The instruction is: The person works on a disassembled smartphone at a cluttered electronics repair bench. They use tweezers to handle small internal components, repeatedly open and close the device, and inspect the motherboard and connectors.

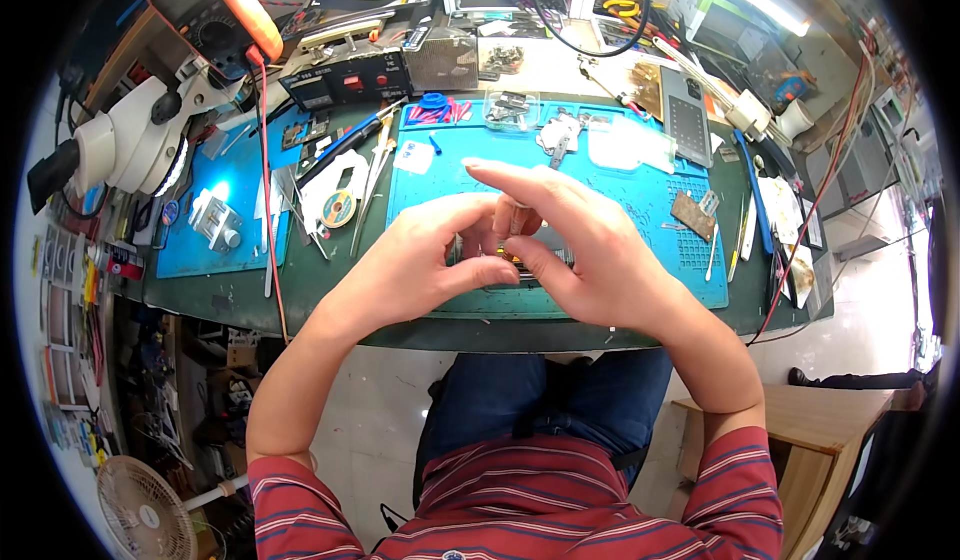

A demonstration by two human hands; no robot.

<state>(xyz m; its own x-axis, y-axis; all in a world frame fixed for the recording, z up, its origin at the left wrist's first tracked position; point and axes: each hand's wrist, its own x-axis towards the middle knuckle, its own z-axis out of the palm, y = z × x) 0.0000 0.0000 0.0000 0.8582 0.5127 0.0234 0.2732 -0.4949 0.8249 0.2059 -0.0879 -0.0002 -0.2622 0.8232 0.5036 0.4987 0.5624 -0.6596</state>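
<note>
Both my hands meet over the near part of a blue work mat point(470, 175) on the green bench. My left hand point(425, 260) is closed, its thumb pointing right and its fingers curled behind it. My right hand point(600, 250) pinches between thumb and curled fingers, its index finger stretched out to the left above. Between the fingertips is a small part with yellow and dark bits point(507, 250), too small and covered to name. A dark, flat-edged thing point(556, 253) shows beneath the right hand, mostly hidden by it.
A white microscope point(130, 140) stands left, with a lit metal holder point(215, 222) below. Solder wire point(338, 208), tweezers and a knife lie beside the mat. A clear parts box point(512, 110), a grey phone back point(688, 120) and a brown board point(692, 215) lie around. A red cable point(265, 160) hangs left.
</note>
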